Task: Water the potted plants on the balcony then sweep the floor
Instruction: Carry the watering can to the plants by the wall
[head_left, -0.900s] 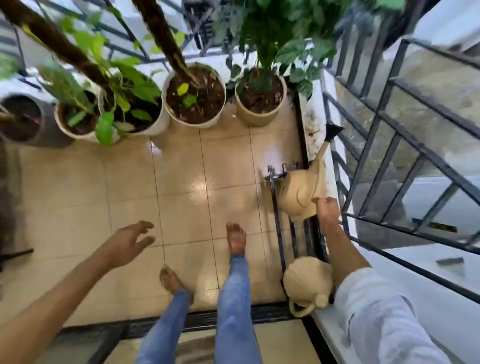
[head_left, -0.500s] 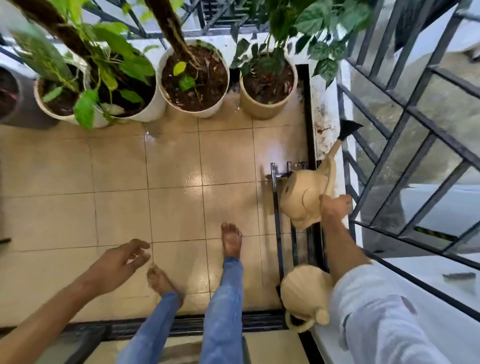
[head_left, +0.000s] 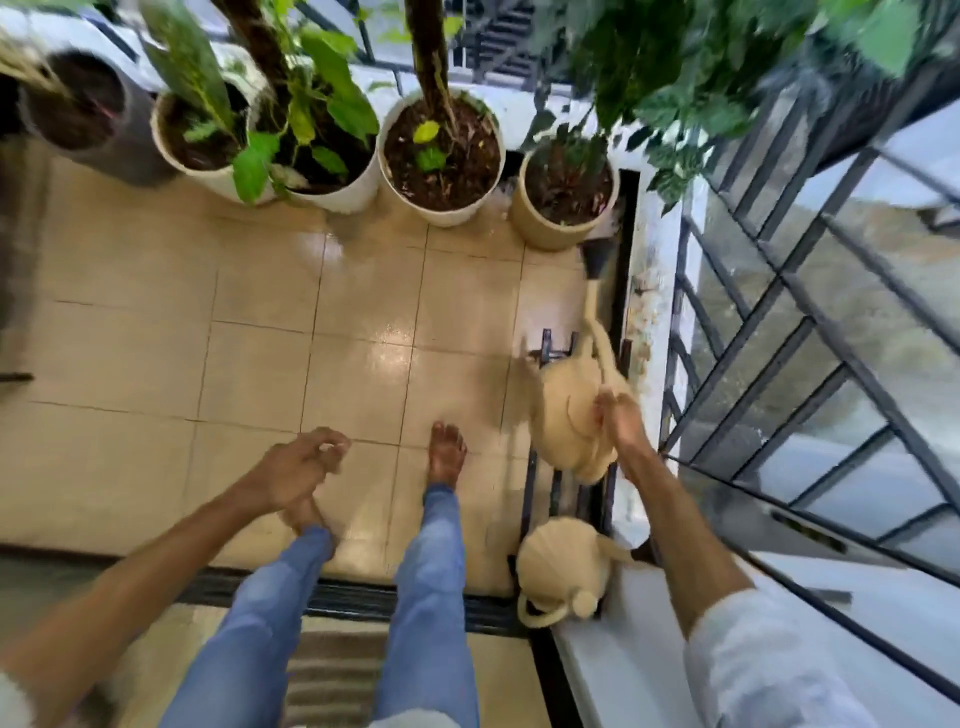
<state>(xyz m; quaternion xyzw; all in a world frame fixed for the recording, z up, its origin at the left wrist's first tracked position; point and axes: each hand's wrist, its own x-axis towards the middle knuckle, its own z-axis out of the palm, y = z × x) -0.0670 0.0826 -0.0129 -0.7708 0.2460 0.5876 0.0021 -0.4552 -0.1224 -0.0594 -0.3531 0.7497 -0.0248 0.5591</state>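
Gripping the handle side of a beige watering can (head_left: 569, 415), the right hand (head_left: 621, 421) holds it up off the floor, beside the white ledge (head_left: 657, 291) under the dark metal railing (head_left: 810, 312). Motion blur hides how the fingers lie, but they seem curled round the handle. From the can's body the long spout (head_left: 597, 322) runs forward to a black rose head (head_left: 597, 257), which sits just short of the tan pot (head_left: 540, 228) at the right end of the row. That pot holds a plant with dark green leaves that spread over the railing corner.

Out over the tiled floor (head_left: 260, 338), the left hand (head_left: 298, 467) holds nothing, its fingers loosely curled.

Left of the tan pot stand a white pot (head_left: 441, 213) with bare soil and a thick stem, then two more white pots (head_left: 332, 197) touching each other and crowded with light green leaves, then a grey pot (head_left: 119, 156) at the far left. A second beige watering can (head_left: 561, 571) sits low by the door threshold (head_left: 353, 600), near a dark metal rack (head_left: 558, 353). Two bare feet in blue jeans stand on the tiles, the right foot (head_left: 447, 452) forward.
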